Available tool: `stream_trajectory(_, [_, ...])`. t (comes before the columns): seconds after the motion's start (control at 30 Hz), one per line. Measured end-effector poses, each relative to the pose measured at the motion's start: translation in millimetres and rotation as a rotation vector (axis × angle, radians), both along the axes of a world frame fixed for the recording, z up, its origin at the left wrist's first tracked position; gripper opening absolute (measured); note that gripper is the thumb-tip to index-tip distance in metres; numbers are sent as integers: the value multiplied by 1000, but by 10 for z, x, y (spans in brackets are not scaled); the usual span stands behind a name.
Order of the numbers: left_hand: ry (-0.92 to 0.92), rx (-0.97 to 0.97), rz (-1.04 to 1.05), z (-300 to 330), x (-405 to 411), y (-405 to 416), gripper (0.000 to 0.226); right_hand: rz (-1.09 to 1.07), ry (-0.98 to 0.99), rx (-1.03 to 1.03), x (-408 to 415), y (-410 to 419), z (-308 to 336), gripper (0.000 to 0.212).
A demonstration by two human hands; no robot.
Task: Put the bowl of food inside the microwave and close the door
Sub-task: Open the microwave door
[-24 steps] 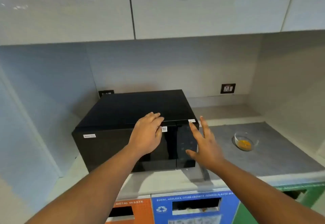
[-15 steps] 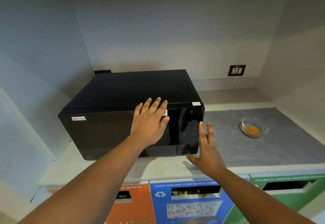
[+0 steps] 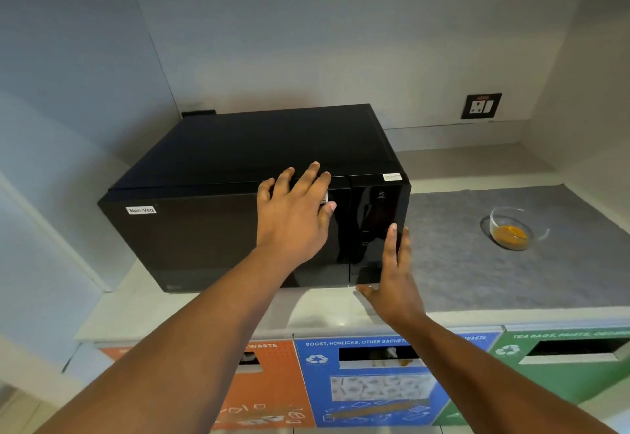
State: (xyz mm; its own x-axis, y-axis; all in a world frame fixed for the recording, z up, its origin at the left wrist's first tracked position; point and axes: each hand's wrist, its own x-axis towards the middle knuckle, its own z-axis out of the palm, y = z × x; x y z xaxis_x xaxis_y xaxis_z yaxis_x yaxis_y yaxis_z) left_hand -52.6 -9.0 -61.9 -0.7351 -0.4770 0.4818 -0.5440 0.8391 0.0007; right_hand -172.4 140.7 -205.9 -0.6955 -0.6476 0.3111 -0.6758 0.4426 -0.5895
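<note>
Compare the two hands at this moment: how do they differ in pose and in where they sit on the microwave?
The left hand lies flat, fingers spread, over the top front edge of the microwave door; the right hand stands edge-on, fingers together.
The left hand is high on the door; the right hand is low, at the control panel's right corner.
Both are open and hold nothing; the bowl sits apart on the mat.

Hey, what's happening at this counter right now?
A person stands at a shut black microwave. The left hand lies spread and empty on the upper part of the door; the right hand, also open, is by the control panel's lower right corner. The clear glass bowl of orange food sits untouched on the grey counter mat, to the microwave's right.
</note>
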Motion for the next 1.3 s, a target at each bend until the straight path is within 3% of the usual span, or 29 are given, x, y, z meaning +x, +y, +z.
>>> stream_trajectory(0.73, [82, -41, 3, -123, 22, 35, 50, -181, 71, 31, -92, -234, -349, 131])
stream_trajectory(0.93, [33, 7, -11, -92, 119, 80, 52, -128, 72, 69, -34, -165, -294, 141])
stream_trajectory(1.2, [48, 119, -54, 8, 309, 279, 49, -36, 471, 7, -92, 40, 382, 131])
stream_trajectory(1.3, [75, 190, -47, 67, 408, 412, 48, 60, 594, 67, -107, 22, 836, 113])
